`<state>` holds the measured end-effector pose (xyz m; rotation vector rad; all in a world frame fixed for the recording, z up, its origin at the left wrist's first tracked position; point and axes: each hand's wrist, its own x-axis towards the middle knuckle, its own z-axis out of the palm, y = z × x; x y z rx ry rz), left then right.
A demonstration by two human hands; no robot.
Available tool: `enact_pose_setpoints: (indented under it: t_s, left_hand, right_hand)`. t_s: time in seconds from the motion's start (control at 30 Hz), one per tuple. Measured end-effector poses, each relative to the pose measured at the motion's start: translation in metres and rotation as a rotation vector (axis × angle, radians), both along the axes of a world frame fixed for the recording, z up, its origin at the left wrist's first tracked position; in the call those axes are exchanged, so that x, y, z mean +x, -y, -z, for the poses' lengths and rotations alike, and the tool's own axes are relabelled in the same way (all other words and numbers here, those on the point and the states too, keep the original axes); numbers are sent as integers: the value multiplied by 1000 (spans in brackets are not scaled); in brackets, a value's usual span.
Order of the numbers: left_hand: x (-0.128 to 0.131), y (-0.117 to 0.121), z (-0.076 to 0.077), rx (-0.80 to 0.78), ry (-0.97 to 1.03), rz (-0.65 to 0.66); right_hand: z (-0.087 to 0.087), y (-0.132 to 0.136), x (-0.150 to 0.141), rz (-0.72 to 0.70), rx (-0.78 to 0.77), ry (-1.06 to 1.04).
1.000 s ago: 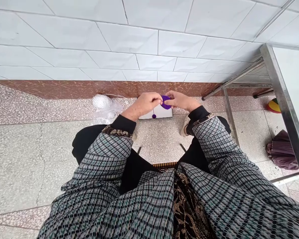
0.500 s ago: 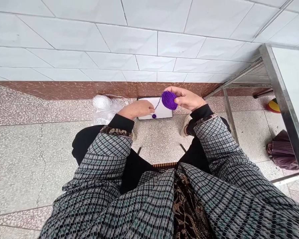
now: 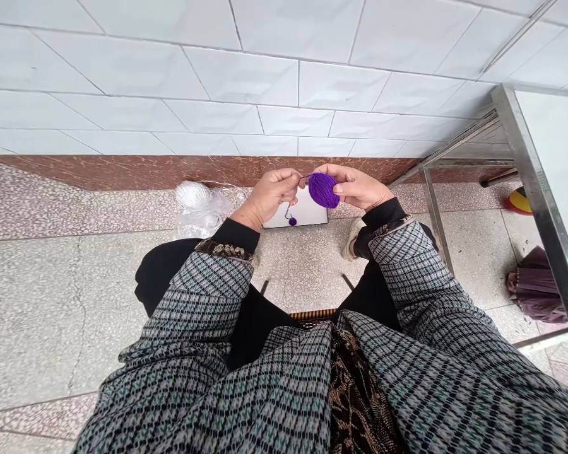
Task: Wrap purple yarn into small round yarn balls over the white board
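Observation:
My right hand grips a purple ball of yarn, thumb on its near side and fingers behind it. Close by on the left, my left hand pinches the purple yarn strand, which runs from its fingertips to the top of the ball. Below that hand the strand hangs down to a small purple bit of yarn, which shows against a white, dark-edged board or shallow box on the floor. Part of the board is hidden behind both hands and the ball.
White yarn lies by clear plastic on the floor at left. A metal-framed table stands at right, with a folded dark umbrella-like thing and a red-yellow object beyond its leg. The tiled wall is ahead.
My left hand has risen and turned, its fingertips now near the top of the ball. The strand between hand and ball is shorter and nearly level. My right hand has barely moved.

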<state>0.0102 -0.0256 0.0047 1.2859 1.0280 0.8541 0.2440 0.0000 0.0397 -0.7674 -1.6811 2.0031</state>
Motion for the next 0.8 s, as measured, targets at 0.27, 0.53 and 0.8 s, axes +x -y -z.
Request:
enact_pose_setpoints:
  t_s: [0.27,0.53,0.8]
  left_hand:
    - [18,2,9,32,-100,68]
    - [7,5,-8,371,-432,195]
    - [-9,-11,-1,402,-496,-4]
  right_hand:
    - [7,-9,-9,350,-4,-49]
    - [29,-11,-27,470,96,495]
    - [9,4,-24,12,-133,199]
